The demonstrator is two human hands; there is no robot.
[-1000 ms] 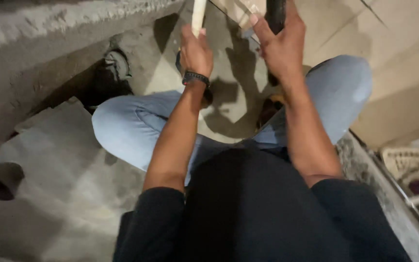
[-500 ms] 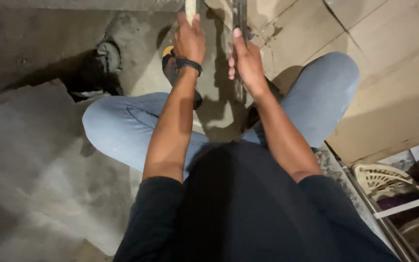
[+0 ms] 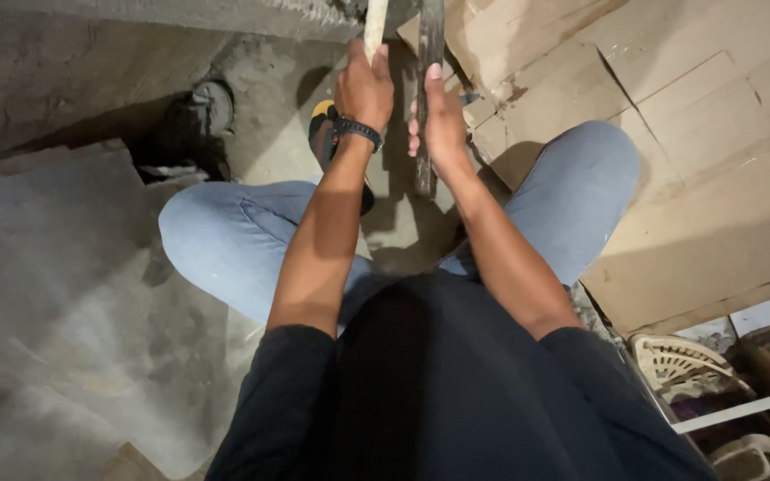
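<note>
The pale stick [image 3: 373,25] stands upright at the top of the view, its upper end cut off by the frame. The left hand [image 3: 364,87] is clenched around its lower part, thumb up along the shaft, a dark band [image 3: 358,130] on the wrist. Just beside it to the right runs a dark bar [image 3: 429,85], also upright, reaching down between the knees toward the floor [image 3: 73,294]. The right hand [image 3: 441,125] lies flat against the bar, fingers straight along it rather than wrapped; whether the thumb closes behind it I cannot tell.

Both pieces look stiff and straight. The stick looks like light wood, easy to hold one-handed near its lower end, as it is now. The bar looks denser and smoother, so it may slip under an open palm; a full wrap around its middle would seem surer.

The person squats in blue jeans [image 3: 233,240] and a dark shirt. A yellow and black object [image 3: 321,120] shows behind the left wrist. Flattened cardboard [image 3: 697,116] covers the floor to the right, rough grey concrete lies to the left, and a pale plastic basket [image 3: 683,365] sits at the lower right.
</note>
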